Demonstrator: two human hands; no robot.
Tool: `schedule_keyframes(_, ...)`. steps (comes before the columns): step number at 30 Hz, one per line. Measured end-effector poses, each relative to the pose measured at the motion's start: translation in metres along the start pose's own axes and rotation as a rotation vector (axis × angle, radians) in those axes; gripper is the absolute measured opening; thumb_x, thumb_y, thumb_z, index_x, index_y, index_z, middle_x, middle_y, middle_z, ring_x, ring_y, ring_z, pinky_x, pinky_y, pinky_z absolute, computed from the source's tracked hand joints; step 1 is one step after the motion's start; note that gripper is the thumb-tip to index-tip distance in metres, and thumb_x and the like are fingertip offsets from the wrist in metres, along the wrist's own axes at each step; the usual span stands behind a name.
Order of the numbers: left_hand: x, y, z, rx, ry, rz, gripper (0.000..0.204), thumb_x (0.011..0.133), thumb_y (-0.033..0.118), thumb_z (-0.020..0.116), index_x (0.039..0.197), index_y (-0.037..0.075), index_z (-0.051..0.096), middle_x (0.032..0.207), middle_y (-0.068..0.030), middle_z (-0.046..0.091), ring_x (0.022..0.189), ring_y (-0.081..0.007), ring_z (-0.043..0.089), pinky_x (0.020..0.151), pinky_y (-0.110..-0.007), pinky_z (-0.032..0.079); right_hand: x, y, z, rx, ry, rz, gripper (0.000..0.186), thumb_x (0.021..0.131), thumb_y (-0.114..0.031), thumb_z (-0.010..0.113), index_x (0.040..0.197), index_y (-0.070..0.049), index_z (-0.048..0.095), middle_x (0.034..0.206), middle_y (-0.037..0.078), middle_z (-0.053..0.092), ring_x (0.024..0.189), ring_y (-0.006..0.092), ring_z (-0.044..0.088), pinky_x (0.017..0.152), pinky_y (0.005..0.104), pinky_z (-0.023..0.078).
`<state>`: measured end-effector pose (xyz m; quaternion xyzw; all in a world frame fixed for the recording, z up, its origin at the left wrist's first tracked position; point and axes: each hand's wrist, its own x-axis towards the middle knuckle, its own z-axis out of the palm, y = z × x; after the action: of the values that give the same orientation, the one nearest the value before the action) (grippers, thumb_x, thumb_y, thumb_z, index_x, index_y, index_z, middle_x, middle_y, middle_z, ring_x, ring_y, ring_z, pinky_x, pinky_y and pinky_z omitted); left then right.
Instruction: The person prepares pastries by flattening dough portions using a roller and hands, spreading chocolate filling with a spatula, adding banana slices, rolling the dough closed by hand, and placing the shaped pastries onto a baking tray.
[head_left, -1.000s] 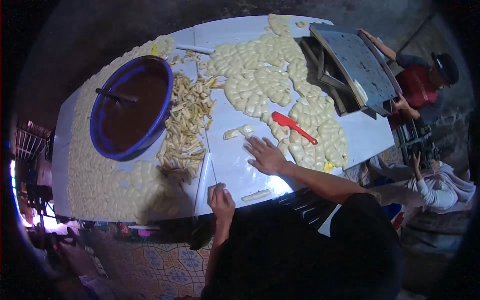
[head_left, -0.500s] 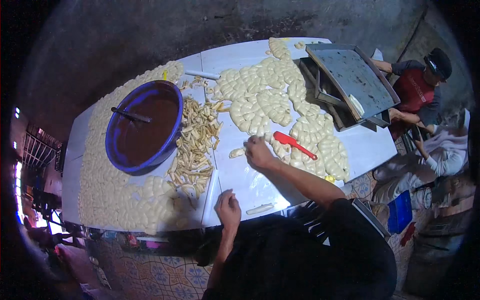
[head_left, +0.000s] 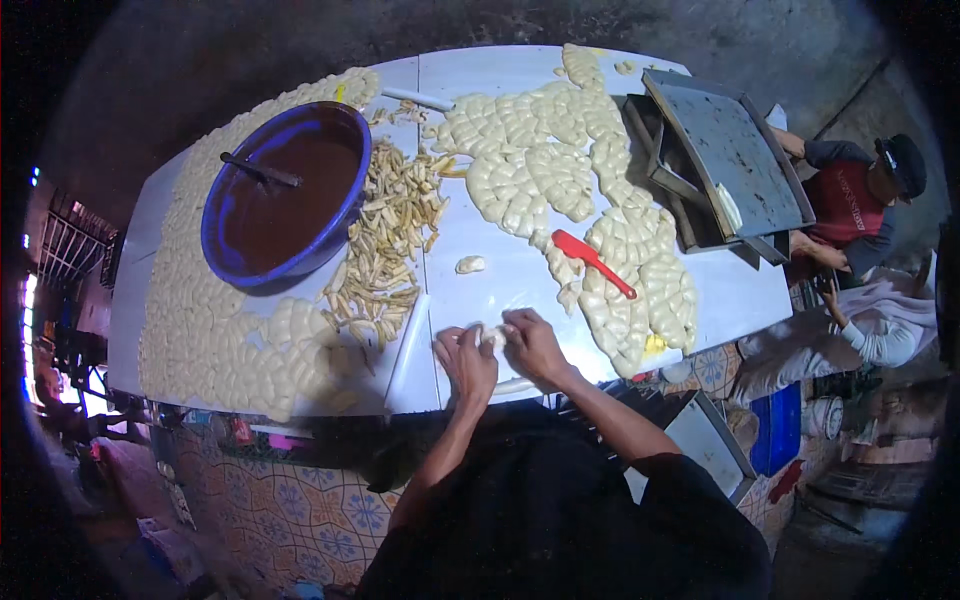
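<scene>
My left hand [head_left: 470, 362] and my right hand [head_left: 537, 346] are close together near the table's front edge. Between their fingertips they pinch a small lump of pale dough [head_left: 490, 338], partly covered by the fingers. Beyond them another small dough piece [head_left: 470, 264] lies alone on the white tabletop [head_left: 455, 300]. A long dough strip [head_left: 512, 388] rests below my right hand at the front edge. Spread over the right half of the table are many dough pieces [head_left: 500, 190] packed side by side. A red-handled tool [head_left: 593, 264] lies across some of them.
On the left stands a blue tub [head_left: 355, 215] of brown paste with a dark-handled utensil, amid more dough [head_left: 215, 340]. Next to it are a heap of yellowish cut strips [head_left: 390, 235] and a white rod [head_left: 408, 350]. Metal trays [head_left: 730, 150] stack at far right, near two people.
My right hand has come back toward me from the far dough piece, meeting my left hand. Both now hold a dough lump. The view has shifted slightly.
</scene>
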<state>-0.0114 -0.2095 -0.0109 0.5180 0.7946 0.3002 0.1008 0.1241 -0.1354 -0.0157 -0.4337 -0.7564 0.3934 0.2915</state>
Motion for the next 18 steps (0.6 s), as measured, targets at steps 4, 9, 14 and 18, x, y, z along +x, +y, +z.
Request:
schedule_keyframes(4,-0.003,-0.013,-0.008,-0.14,0.086,0.155,0.05,0.095,0.017,0.063,0.137,-0.007,0.053,0.13,-0.0289,0.054,0.124,-0.0441,0.047,0.109,-0.053,0.034,-0.023,-0.013,-0.017,-0.217,-0.117,-0.198,0.051,0.095,-0.012,0.061,0.141,0.005,0.049,0.135,0.028,0.056,0.124,0.0412,0.057,0.101,0.0474,0.05)
schedule_keyframes(9,-0.01,-0.015,-0.016,-0.016,-0.413,0.484,0.079,0.101,0.047,0.05,0.152,-0.009,0.031,0.155,-0.0264,0.041,0.148,-0.0394,0.034,0.122,-0.056,0.02,-0.021,0.004,-0.009,-0.742,-0.311,-0.552,0.061,0.089,-0.021,0.064,0.141,0.006,0.05,0.148,0.023,0.051,0.14,0.0348,0.048,0.116,0.0483,0.037)
schedule_keyframes(14,0.001,0.003,-0.024,0.338,-0.475,0.406,0.09,0.095,0.059,0.053,0.154,-0.005,0.03,0.163,-0.0218,0.031,0.15,-0.0375,0.03,0.121,-0.063,0.016,-0.021,0.006,-0.02,-0.837,-0.337,-0.466,0.06,0.09,-0.028,0.061,0.142,-0.001,0.053,0.151,0.017,0.05,0.146,0.0323,0.04,0.119,0.0525,0.031)
schedule_keyframes(18,-0.009,-0.014,-0.029,0.28,-0.237,0.328,0.085,0.093,0.052,0.059,0.152,-0.004,0.037,0.16,-0.0223,0.036,0.15,-0.0389,0.029,0.12,-0.063,0.016,-0.021,0.009,-0.024,-0.789,-0.21,-0.442,0.047,0.095,-0.026,0.058,0.135,-0.002,0.059,0.147,0.014,0.055,0.144,0.032,0.043,0.117,0.053,0.032)
